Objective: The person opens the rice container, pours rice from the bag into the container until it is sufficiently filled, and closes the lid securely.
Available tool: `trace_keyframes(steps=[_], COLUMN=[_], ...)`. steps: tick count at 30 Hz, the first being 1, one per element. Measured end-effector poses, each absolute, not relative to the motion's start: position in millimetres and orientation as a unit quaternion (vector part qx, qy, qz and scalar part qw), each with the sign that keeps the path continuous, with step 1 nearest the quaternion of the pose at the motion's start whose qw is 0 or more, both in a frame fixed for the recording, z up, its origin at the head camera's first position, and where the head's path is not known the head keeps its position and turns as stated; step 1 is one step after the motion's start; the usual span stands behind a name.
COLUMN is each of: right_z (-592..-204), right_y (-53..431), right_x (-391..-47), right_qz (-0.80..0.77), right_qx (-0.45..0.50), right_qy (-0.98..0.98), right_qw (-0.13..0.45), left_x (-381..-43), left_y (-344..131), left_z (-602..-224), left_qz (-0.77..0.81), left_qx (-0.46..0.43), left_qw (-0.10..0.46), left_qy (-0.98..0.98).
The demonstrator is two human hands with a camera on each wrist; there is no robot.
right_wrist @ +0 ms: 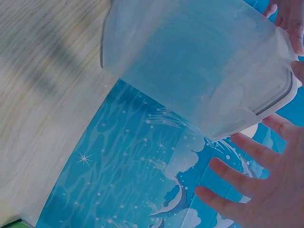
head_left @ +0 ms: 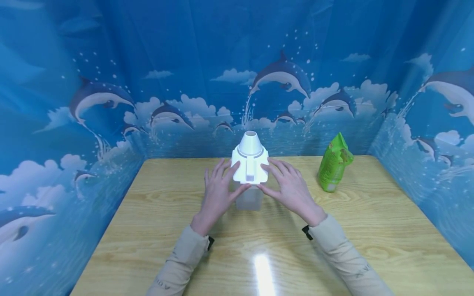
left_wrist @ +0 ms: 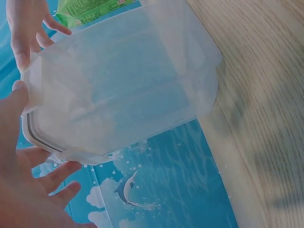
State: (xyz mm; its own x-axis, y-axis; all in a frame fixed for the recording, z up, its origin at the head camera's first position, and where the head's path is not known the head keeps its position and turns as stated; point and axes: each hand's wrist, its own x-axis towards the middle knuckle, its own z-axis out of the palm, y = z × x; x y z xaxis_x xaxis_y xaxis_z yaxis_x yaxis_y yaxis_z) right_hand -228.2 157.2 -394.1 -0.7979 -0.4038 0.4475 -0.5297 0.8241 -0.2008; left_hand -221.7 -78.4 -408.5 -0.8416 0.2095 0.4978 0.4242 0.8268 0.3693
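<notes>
A tall translucent plastic container (head_left: pixel 249 201) stands upright on the table, topped by a white lid (head_left: pixel 240 174) with a cone-shaped cup (head_left: pixel 250 144) on it. My left hand (head_left: pixel 218 188) holds the lid's left side, thumb at the near edge and index finger along the side. On the opposite side, my right hand (head_left: pixel 294 189) grips the lid in the same way. The remaining fingers of both hands spread outward, as the left wrist view and right wrist view show. Through the clear walls of the container body (left_wrist: pixel 137 71), the blue backdrop shows.
A green soft packet (head_left: pixel 333 168) stands on the table to the right, near the back edge. Blue curtains (head_left: pixel 207 49) printed with dolphins enclose the wooden table (head_left: pixel 159 230) at the back and both sides.
</notes>
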Motion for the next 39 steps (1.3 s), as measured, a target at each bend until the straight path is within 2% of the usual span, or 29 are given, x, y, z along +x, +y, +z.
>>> trace_keyframes(steps=[39], right_z=[-404.8], right_y=[175.0], right_x=[-212.9], right_qz=[0.183], right_qx=[0.251], right_qy=[-0.924], right_qw=[0.221], left_x=[-211.4], left_y=[-60.3], left_z=[-414.9], left_qz=[-0.254], left_qx=[-0.2], left_qw=[0.232], left_qy=[-0.917])
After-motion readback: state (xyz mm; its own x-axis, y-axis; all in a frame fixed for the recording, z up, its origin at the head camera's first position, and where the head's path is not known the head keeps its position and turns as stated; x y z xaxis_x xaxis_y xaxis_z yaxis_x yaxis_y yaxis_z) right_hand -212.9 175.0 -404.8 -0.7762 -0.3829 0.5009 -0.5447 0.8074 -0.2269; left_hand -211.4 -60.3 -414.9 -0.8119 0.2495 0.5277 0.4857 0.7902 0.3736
